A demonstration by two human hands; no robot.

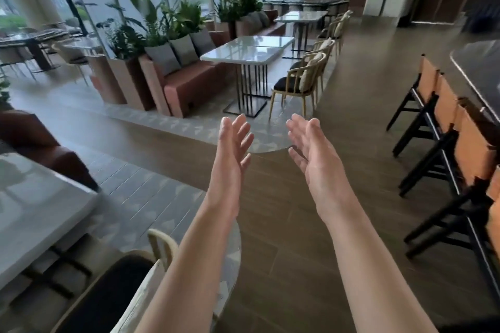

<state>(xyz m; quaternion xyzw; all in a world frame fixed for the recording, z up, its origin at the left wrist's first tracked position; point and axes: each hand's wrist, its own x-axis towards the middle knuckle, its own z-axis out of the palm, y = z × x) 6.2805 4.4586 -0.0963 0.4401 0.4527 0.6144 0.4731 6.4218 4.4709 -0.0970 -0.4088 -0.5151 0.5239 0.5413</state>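
Both of my arms reach forward at mid-height over a wooden floor. My left hand point(232, 143) is held edge-on with its fingers straight, palm facing right. My right hand point(311, 149) mirrors it, fingers straight and slightly spread, palm facing left and up. A gap of floor shows between the two palms. Neither hand holds or touches anything.
A white-topped table point(249, 51) with cream chairs point(300, 84) and a pink bench point(189, 84) stands ahead. Black bar stools point(443, 149) line a dark counter point(481, 67) on the right. Another table point(29, 205) and a chair point(113, 295) sit near left. Planters back the bench.
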